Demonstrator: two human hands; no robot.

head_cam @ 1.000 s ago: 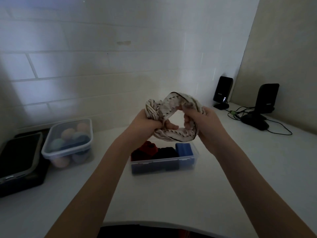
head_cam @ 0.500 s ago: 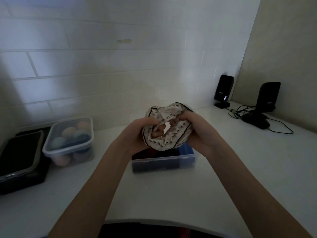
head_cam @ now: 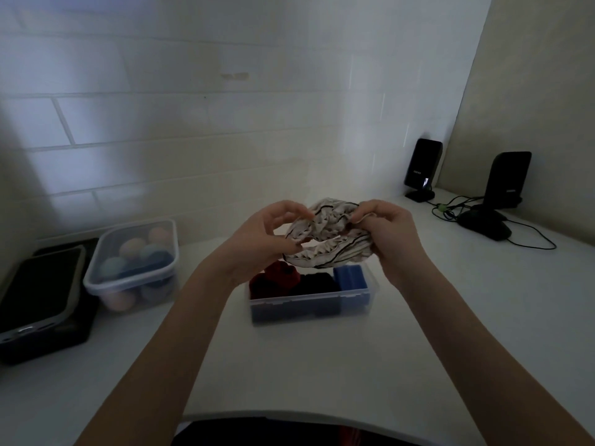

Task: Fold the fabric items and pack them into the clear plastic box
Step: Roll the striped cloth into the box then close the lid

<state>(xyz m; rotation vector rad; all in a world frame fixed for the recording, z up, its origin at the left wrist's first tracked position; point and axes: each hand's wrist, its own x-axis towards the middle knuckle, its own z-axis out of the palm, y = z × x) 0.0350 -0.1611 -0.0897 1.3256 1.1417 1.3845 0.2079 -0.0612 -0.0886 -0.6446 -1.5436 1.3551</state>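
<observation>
A soft, crumpled cream cloth (head_cam: 325, 235) with thin dark lines. Below it, a clear, smooth plastic box (head_cam: 310, 299) holds red, black and blue fabric. The white tabletop (head_cam: 322, 365) looks matt and smooth; the wall tiles (head_cam: 193, 149) faintly glossy.

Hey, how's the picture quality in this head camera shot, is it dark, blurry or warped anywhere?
Head view: dim overall, so the black cloth in the clear plastic box loses detail; wall tile lines bow from wide-angle distortion; the striped fabric between left hand and right hand looks slightly soft; no strong glare.
</observation>
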